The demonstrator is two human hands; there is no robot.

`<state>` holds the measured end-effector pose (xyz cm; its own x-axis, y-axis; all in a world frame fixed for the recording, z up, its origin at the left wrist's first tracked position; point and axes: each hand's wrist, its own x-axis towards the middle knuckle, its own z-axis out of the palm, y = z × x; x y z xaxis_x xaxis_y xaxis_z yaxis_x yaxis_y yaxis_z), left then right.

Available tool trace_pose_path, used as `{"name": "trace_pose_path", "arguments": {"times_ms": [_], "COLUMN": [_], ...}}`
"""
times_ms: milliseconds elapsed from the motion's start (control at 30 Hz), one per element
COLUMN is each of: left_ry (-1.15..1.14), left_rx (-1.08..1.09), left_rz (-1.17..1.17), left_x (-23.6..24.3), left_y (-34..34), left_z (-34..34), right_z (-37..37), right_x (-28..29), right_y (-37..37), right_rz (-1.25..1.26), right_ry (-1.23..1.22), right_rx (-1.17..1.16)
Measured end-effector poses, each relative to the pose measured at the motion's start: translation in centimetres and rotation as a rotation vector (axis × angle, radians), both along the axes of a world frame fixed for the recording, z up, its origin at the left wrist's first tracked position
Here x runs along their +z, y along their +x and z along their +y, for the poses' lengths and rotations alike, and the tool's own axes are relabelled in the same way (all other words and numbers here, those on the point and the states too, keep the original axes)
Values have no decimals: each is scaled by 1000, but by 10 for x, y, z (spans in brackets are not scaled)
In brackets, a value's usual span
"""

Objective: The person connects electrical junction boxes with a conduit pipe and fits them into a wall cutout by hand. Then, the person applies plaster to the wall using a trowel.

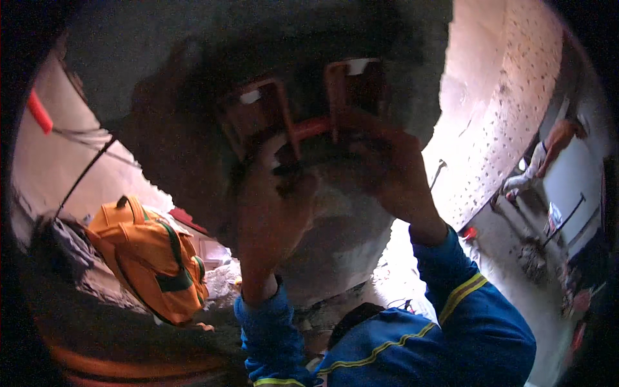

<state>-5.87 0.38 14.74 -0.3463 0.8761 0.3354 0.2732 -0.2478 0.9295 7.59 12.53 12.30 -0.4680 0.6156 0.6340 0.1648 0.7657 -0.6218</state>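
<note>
Two reddish-brown open-fronted boxes [255, 113] [358, 87], like electrical wall boxes, sit side by side in the dark grey wall. A short red connecting piece [311, 127] runs between them. My left hand [274, 206] is raised just below the left box, its fingers curled round something dark that I cannot make out. Against the lower edge of the right box is my right hand [393, 174], with bent fingers mostly lost in shadow. What it grips, if anything, is hidden. Both my arms wear blue sleeves, the right one showing a yellow stripe.
An orange backpack [151, 258] with dark green trim rests at the left, near a dark rod [84, 177] and a red tube [40, 113]. On the right runs a pitted pale wall [509, 109]. Beyond it, another person [538, 161] bends near rubble [532, 255] and a long-handled tool [564, 219].
</note>
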Motion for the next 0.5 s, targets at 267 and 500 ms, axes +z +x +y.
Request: {"name": "trace_pose_path", "arguments": {"times_ms": [267, 500], "left_ry": [-63, 44], "left_rx": [304, 245], "left_rz": [137, 164], "left_x": [-23, -10], "left_y": [-11, 1], "left_z": [17, 14], "right_z": [-13, -17], "right_x": [-23, -40], "right_y": [-7, -20], "right_rz": [433, 293], "right_ry": [329, 150], "right_rx": [-207, -14]}}
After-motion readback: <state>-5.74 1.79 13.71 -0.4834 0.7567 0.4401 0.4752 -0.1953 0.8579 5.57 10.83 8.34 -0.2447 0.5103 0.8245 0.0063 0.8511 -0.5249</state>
